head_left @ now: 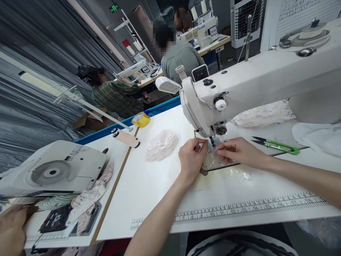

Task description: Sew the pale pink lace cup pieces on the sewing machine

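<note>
At the needle end of a white sewing machine (197, 106), both my hands work close together over the metal plate. My left hand (192, 158) is closed, with thumb and index finger pinched left of the presser foot (212, 142). On the other side my right hand (239, 152) pinches too, its fingertips near the foot. Whatever lies in either pinch is too small to make out. A clear, shiny film (213, 161) lies on the plate between the hands, and a crumpled clear piece (245, 175) is below my right hand. Green thread snips (282, 145) lie right of that hand.
Folded lace (162, 145) lies left of my hands, near a thread cone (125, 138) and yellow tape roll (141, 120). More lace (266, 114) sits under the machine arm. A printed ruler (239, 208) runs along the front edge. Another person's hand (13, 227) shows lower left.
</note>
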Demonstrator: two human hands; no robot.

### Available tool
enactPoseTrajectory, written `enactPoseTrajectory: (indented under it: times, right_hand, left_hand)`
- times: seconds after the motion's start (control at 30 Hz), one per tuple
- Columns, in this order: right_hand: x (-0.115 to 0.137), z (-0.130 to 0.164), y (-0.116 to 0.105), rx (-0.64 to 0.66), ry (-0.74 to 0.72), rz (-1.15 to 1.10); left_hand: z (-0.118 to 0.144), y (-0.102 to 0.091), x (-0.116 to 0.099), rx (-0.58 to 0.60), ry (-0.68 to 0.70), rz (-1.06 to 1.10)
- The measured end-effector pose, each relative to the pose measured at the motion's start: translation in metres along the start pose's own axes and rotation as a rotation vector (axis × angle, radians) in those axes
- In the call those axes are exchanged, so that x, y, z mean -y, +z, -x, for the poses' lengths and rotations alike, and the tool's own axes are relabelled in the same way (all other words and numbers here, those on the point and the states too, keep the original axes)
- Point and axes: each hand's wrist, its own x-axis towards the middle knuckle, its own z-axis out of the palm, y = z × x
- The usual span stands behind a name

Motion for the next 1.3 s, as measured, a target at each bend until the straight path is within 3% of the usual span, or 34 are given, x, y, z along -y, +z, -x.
enactPoseTrajectory:
  times: [0.93,1.17,1.3]
  right_hand:
    - [0.002,0.0,-0.003,0.006,0.019,-0.039]
    - [0.006,-0.004,-0.005,-0.166,0.039,-0.018]
    - [0.008,-0.015,-0.007,-0.183,0.103,-0.001]
  left_hand:
    - [-0.001,0.006,0.001,-0.035,0.126,-0.102]
    - [-0.002,0.008,0.006,-0.046,0.205,-0.126]
    - [-0.003,0.009,0.007,-0.046,0.254,-0.144]
